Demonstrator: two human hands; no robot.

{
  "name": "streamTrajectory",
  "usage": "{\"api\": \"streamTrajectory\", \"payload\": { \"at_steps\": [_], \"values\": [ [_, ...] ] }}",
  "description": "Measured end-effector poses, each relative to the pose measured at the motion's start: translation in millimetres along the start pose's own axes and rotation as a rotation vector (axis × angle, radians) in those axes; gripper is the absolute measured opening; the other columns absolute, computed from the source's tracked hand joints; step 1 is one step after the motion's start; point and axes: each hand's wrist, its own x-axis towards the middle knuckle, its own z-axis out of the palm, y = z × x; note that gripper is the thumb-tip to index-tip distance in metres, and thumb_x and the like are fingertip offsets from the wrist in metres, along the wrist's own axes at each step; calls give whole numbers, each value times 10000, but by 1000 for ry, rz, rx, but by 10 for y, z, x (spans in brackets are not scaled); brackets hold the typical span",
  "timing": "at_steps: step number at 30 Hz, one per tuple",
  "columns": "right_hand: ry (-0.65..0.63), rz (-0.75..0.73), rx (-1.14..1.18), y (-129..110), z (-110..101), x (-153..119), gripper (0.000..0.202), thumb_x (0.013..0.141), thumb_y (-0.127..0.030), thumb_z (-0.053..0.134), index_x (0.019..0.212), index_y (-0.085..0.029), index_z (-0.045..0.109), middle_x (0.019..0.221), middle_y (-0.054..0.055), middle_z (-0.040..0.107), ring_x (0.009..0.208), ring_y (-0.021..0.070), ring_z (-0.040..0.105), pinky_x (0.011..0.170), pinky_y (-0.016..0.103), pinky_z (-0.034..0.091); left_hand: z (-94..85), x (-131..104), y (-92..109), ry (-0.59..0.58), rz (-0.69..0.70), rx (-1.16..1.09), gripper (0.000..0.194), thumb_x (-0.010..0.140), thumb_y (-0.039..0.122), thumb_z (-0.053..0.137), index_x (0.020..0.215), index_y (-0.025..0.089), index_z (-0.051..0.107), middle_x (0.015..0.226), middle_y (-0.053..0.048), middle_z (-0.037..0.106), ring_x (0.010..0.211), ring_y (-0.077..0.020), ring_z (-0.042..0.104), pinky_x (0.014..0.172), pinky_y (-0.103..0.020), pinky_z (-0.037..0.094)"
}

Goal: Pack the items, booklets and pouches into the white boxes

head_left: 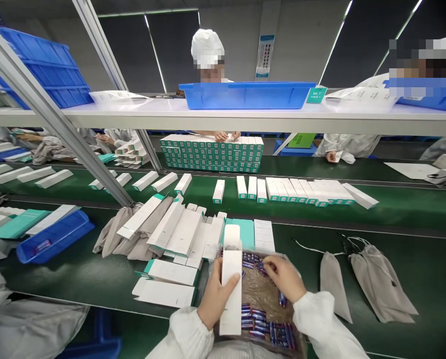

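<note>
My left hand [218, 294] grips a long white box [231, 299] held upright, its top flap raised. Over a brown-lined carton [262, 294] of small blue batteries [258, 324], my right hand [285, 275] has its fingers pinched at some batteries near the carton's upper edge. Batteries lie in rows along the carton's near side and in a looser group at its far side. Left of the carton, flat white-and-green boxes [183, 232] are piled on grey cloth pouches [114, 234]. A teal sheet [243, 232] and a white leaflet [263, 235] lie behind the carton.
Grey drawstring pouches [380, 281] lie at right. A blue tray [54, 237] stands left. White boxes [290, 189] line the green belt [413, 207] beyond. A metal post [58, 109] slants across the left; a shelf [151, 107] spans above. Other people sit across.
</note>
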Motion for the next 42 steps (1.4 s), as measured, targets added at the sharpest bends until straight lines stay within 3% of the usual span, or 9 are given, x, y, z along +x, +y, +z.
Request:
{"api": "streamTrajectory", "payload": {
  "at_steps": [4,8,14,19,26,31,36,39,42],
  "values": [
    [-75,8,-124,252,253,-18,366,649,-91,531,954,-180,712,1062,130,694,1053,323,594,960,457,421,62,-5,113,-53,-130,-322,442,771,447,561,1120,198,453,1155,-97,621,1084,-245,583,929,-373,469],
    [-52,42,11,326,304,-19,289,653,-153,561,877,-211,734,993,115,719,973,334,641,925,477,459,84,-64,192,-116,-128,-398,468,770,424,592,1156,224,418,1058,-67,657,1008,-232,609,891,-377,475],
    [52,171,867,-238,-180,155,345,707,-419,672,992,-225,669,1023,64,708,945,247,652,851,401,506,78,-70,190,-179,-45,-328,476,715,269,663,1109,213,402,1123,-80,629,1038,-223,596,913,-364,453],
    [-237,-125,454,-903,-623,233,159,720,-316,673,849,-223,687,832,14,707,781,181,618,694,286,464,127,-78,158,-182,59,-188,468,720,200,655,1110,202,395,1143,-87,605,1068,-215,580,925,-348,444],
    [-703,-25,407,-851,-513,397,190,633,-373,732,648,-185,711,629,-1,667,593,141,564,579,264,422,80,-166,126,-224,128,-5,696,772,218,614,1358,224,239,1134,-87,614,1012,-223,605,920,-386,444],
    [-650,-39,396,-826,-463,429,234,631,-420,741,630,-187,728,608,11,659,595,159,563,607,291,436,26,-168,89,-190,242,138,613,805,295,586,1362,231,338,1261,-105,553,1152,-267,523,982,-400,401],
    [-184,154,920,-735,-328,184,284,673,-469,722,849,-246,707,843,-7,693,764,157,596,720,275,453,-13,-142,139,-186,309,184,441,822,283,540,1245,225,431,1196,-84,580,1082,-246,549,953,-380,408],
    [-329,393,1254,-736,-81,-20,421,700,-534,669,1005,-244,679,964,40,703,898,215,626,772,328,483,-14,-112,175,-220,315,217,386,827,314,534,1189,215,444,1073,-70,612,949,-227,584,861,-363,438],
    [-421,488,1341,-806,98,-140,421,667,-524,683,916,-185,707,911,91,724,926,288,644,818,403,495,24,-79,146,-249,329,218,362,827,377,539,1135,204,460,1009,-68,609,892,-220,589,801,-351,447]
  ]
}}
